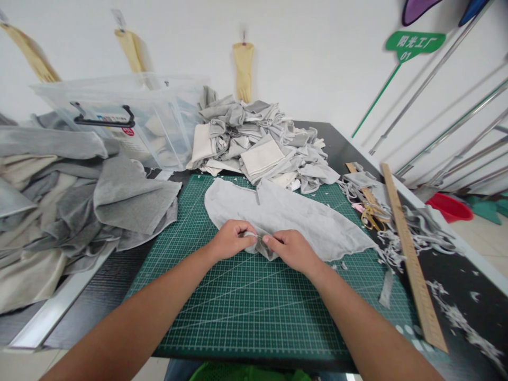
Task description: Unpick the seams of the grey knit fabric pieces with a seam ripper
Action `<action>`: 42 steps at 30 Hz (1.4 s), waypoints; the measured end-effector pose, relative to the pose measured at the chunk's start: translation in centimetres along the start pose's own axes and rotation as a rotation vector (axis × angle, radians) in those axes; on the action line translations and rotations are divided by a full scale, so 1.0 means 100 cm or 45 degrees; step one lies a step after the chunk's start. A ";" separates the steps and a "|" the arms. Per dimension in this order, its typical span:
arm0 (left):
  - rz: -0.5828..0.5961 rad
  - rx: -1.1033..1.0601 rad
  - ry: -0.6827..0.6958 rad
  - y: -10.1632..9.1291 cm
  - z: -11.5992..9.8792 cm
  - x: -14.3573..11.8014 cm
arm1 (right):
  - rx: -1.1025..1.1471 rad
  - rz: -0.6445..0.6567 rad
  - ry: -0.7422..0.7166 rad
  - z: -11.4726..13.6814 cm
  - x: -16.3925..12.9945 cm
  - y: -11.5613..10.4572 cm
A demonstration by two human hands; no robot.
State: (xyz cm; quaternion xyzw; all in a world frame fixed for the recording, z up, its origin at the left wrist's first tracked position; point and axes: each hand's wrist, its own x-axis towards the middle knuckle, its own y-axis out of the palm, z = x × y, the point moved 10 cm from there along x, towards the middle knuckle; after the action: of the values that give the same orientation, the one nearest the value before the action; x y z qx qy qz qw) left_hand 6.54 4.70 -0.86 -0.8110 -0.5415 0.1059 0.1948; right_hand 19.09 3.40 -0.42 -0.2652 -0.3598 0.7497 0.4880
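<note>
Green cutting mat (254, 312) covers the middle of the dark counter (468, 275), and its near half lies bare between the two forearms, the widest open room in view. On the mat's far half lies a pale grey fabric piece (286, 211), spread from the middle out to the right, its ragged right edge ending near a scatter of fabric trimmings (400, 246). To the left, a heap of grey and cream cloth (71, 211) spills over the mat's left edge, crowding that side. At the far edge a pile of folded fabric pieces (262, 143) touches the mat, with a clear plastic bin (130, 121) to its left. On the right, a long wooden ruler (413, 264) runs near to far along the mat's right edge, and yellow-handled scissors (371, 217) lie just left of its far end. The left hand (230, 239) and the right hand (291, 248) meet at the near edge of the fabric piece, each with fingers closed together, pinching a small bunched fold of the cloth between thumb and fingertips, the two hands nearly touching.
</note>
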 end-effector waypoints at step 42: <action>0.069 0.061 0.049 0.008 -0.006 -0.002 | 0.006 0.010 -0.001 -0.004 0.001 0.003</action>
State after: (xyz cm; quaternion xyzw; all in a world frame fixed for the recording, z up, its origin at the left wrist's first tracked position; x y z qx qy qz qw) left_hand 7.39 4.13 -0.71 -0.8223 -0.5128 0.1086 0.2215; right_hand 19.19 3.48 -0.90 -0.2650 -0.3571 0.7525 0.4857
